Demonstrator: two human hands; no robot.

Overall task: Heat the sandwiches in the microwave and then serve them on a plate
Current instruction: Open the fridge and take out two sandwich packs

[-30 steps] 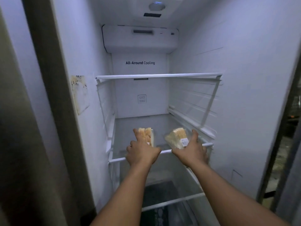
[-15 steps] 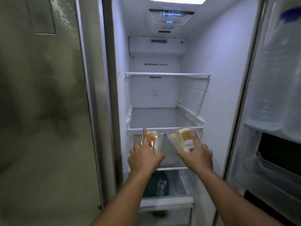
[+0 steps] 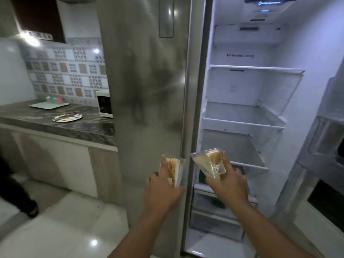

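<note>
My left hand (image 3: 162, 189) grips a wrapped sandwich (image 3: 176, 169) in clear plastic, held upright in front of the shut steel fridge door. My right hand (image 3: 229, 185) holds a second wrapped sandwich (image 3: 209, 163) with a white label, in front of the open fridge compartment. Both sandwiches are outside the fridge, below the shelves. A white microwave (image 3: 104, 106) stands on the dark counter to the left, half hidden by the fridge door. A round dotted plate (image 3: 68, 117) with cutlery lies on that counter.
The fridge interior (image 3: 242, 112) is open, its glass shelves bare; the open door (image 3: 320, 164) with bins stands at the right. A white tray (image 3: 49, 104) with coloured items sits at the counter's back. A person's dark leg (image 3: 16, 190) is at the far left.
Both hands have pulled the sandwiches out of the fridge and lower. The view has swung left, so the counter, microwave and plate now show.
</note>
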